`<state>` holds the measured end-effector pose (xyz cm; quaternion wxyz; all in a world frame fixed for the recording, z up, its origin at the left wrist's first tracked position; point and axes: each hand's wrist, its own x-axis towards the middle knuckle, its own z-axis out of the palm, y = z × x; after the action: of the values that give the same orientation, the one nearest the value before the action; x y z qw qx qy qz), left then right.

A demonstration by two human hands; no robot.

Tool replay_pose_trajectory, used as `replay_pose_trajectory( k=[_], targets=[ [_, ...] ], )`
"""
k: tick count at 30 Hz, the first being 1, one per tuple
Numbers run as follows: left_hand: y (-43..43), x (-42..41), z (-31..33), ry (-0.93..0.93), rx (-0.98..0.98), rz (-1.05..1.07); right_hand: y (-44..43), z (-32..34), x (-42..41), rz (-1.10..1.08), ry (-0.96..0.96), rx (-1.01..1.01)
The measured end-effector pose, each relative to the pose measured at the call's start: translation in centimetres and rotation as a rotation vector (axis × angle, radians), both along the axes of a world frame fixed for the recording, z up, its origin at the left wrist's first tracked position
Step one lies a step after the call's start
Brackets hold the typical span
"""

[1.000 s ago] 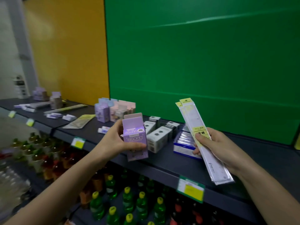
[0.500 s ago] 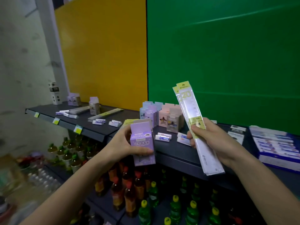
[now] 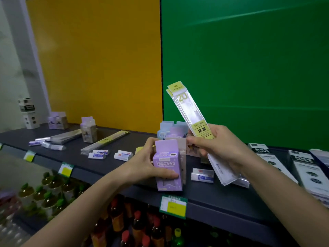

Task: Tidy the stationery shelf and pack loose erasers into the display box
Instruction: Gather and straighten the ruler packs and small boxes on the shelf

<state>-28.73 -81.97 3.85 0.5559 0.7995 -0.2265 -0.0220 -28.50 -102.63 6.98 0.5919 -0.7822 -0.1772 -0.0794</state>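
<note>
The purple display box (image 3: 168, 168) stands upright, top flap raised, gripped in the left hand (image 3: 142, 164). One white, blue-sleeved eraser (image 3: 202, 174) lies flat just right of the box; further erasers (image 3: 98, 154) lie well left of it.

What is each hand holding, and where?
Left hand grips the purple box round its middle; right hand pinches the ruler packs about mid-length.

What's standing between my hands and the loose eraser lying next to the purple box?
Nothing covers the eraser; it lies bare on the shelf. But both hands are full: the left hand grips the purple box just left of it, and the right hand grips the ruler packs, whose lower ends hang beside it.
</note>
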Motion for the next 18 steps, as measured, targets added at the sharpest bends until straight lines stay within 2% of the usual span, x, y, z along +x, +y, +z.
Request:
replay_pose_trajectory(
  k=[4,12,18],
  targets=[
    [0.5,3.2,0.3,0.017,-0.019,-0.132,0.9,0.3,2.4,-0.053,0.010,0.004],
    [1.3,7.1,1.0,0.054,0.026,-0.325,1.7,0.4,5.2,-0.200,0.044,-0.166],
    [4.3,11.3,2.4,-0.002,-0.004,-0.239,1.0,2.6,5.0,-0.358,-0.008,-0.138]
  ],
)
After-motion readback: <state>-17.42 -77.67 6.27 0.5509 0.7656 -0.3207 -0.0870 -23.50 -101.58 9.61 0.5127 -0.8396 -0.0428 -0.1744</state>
